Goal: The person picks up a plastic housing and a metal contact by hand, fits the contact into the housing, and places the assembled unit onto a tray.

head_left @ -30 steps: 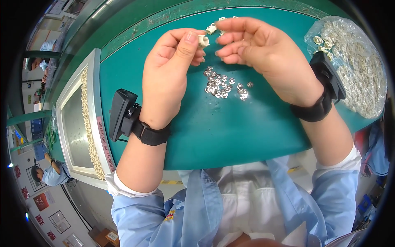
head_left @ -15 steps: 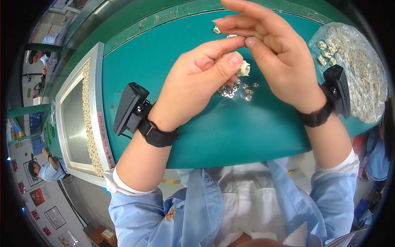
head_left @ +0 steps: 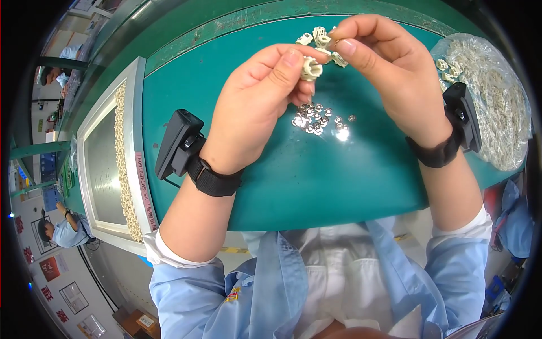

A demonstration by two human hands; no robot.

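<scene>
Between the thumb and fingers of my left hand (head_left: 254, 90) is a cream plastic ring-shaped part (head_left: 311, 69) with notched edges, its round end facing right. My right hand (head_left: 392, 73) is closed in a pinch a little farther off and to the right; whatever sits at its fingertips is too small to make out. Several loose cream plastic parts (head_left: 305, 39) lie on the table just beyond my fingertips, some partly covered by them. Below the hands there is a loose pile of small shiny metal rings (head_left: 309, 120), with a few more metal rings (head_left: 339, 124) beside it.
The green tabletop (head_left: 316, 181) spans the middle. A metal frame (head_left: 138, 169) stands at left, with a row of cream parts (head_left: 124, 169) along it. At right lies a clear plastic bag (head_left: 494, 107) full of cream parts. A co-worker (head_left: 68, 231) sits far left.
My hands have come apart, the left moving left with the cream part. My right hand has lowered and its spread fingers have closed to a pinch, baring loose parts behind.
</scene>
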